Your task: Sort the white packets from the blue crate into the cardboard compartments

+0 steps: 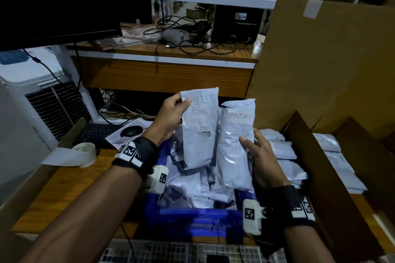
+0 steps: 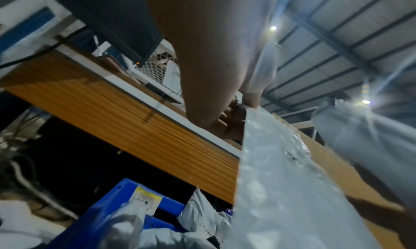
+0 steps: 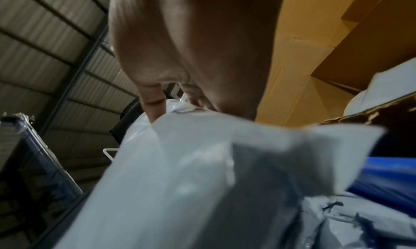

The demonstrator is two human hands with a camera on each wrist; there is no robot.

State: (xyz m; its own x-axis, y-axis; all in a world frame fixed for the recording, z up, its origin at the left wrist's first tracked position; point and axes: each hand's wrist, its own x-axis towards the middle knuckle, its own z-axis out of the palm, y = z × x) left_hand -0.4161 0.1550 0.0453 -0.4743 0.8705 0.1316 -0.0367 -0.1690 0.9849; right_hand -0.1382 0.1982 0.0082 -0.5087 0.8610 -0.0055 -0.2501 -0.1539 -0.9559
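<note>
Two white packets are held upright above the blue crate [image 1: 192,218], which is full of several more white packets [image 1: 192,190]. My left hand [image 1: 171,113] pinches the upper left edge of the left packet [image 1: 199,126], seen edge-on in the left wrist view as a grey packet [image 2: 281,190]. My right hand [image 1: 258,156] grips the right edge of the right packet [image 1: 235,145], which has "PENDING" written near its top; this packet [image 3: 191,172] fills the right wrist view. The cardboard compartments [image 1: 310,156] on the right hold several white packets [image 1: 284,156].
A tall cardboard wall [image 1: 320,60] rises at the right. A tape roll [image 1: 84,151], keyboard [image 1: 96,134] and mouse [image 1: 131,131] lie on the wooden table [image 1: 64,188] at the left. A monitor [image 1: 53,2], a wooden shelf [image 1: 166,72] with cables and a white rack stand behind.
</note>
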